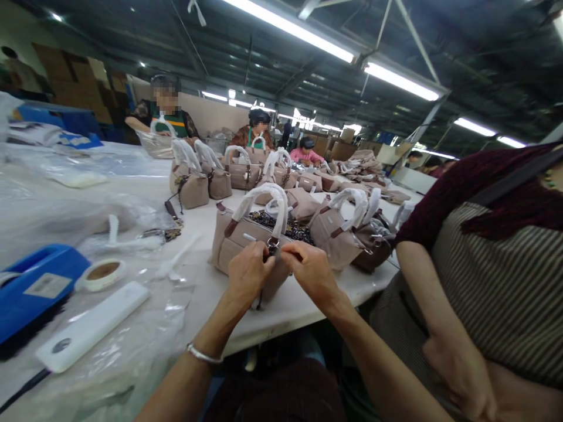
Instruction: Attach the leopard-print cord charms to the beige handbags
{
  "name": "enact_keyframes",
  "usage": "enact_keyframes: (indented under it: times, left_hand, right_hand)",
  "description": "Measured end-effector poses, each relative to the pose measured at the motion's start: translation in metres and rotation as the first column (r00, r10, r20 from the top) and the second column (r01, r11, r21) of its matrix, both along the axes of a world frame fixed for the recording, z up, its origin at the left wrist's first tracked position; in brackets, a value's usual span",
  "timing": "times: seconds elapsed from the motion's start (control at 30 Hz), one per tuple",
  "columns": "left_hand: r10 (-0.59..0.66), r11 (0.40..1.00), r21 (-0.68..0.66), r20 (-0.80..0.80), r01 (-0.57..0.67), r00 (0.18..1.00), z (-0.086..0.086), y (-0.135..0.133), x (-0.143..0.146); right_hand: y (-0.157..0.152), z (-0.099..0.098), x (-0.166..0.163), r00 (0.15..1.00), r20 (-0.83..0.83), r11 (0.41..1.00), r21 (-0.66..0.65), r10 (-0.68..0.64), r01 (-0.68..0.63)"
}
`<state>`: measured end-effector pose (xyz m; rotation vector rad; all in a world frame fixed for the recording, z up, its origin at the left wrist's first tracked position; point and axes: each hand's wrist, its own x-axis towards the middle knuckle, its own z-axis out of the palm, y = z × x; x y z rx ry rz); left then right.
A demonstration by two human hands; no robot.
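A beige handbag (pixel 229 237) stands on the table right in front of me, its handles wrapped in white. Dark patterned material, perhaps a scarf or chain, shows at its top opening. My left hand (pixel 250 266) is closed in a pinch at the bag's near side, just below the metal ring (pixel 273 242) of a brown handle tab. Close by on the right, my right hand (pixel 310 266) is also pinched, its fingertips near the same ring. Whatever is between the fingers of either hand is too small to make out. A dark strap end hangs below the left hand.
Several similar handbags (pixel 189 187) stand behind, with another bag (pixel 336 237) to the right. At left lie a blue tape dispenser (pixel 44 281), a tape roll (pixel 102 274), a white device (pixel 94 325) and clear plastic. A person in a striped apron (pixel 492 275) stands close at right; others sit across.
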<state>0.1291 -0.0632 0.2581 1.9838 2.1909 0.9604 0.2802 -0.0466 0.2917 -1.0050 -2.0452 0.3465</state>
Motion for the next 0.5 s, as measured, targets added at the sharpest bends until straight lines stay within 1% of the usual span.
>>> enact_keyframes:
  times: [0.07,0.13,0.23,0.3,0.4,0.5]
  left_hand:
    - [0.011,1.0,-0.02,0.075,-0.01,0.997,-0.002,0.0,-0.001]
    - [-0.002,0.999,-0.047,0.198,0.011,0.98,-0.005,0.0,-0.004]
    - [-0.074,0.993,-0.051,0.413,0.104,0.908,-0.009,0.002,-0.011]
    - [-0.119,0.987,-0.031,0.516,0.157,0.848,-0.011,0.002,-0.016]
    - [-0.143,0.984,-0.002,0.581,0.177,0.802,-0.011,0.001,-0.018]
    - [-0.147,0.986,0.021,0.596,0.168,0.789,-0.01,-0.001,-0.017]
  right_hand:
    - [0.001,0.001,0.0,0.998,0.062,0.999,0.045,0.0,-0.003]
    - [0.001,0.001,-0.001,0.991,0.134,0.997,0.077,-0.007,-0.003]
    - [0.001,-0.002,-0.002,0.963,0.263,0.992,0.125,-0.06,0.028]
    - [0.0,-0.003,-0.004,0.933,0.342,0.985,0.159,-0.113,0.061]
    - [0.001,-0.002,-0.007,0.884,0.434,0.976,0.198,-0.173,0.093]
    - [0.002,0.0,-0.011,0.858,0.475,0.972,0.209,-0.197,0.107]
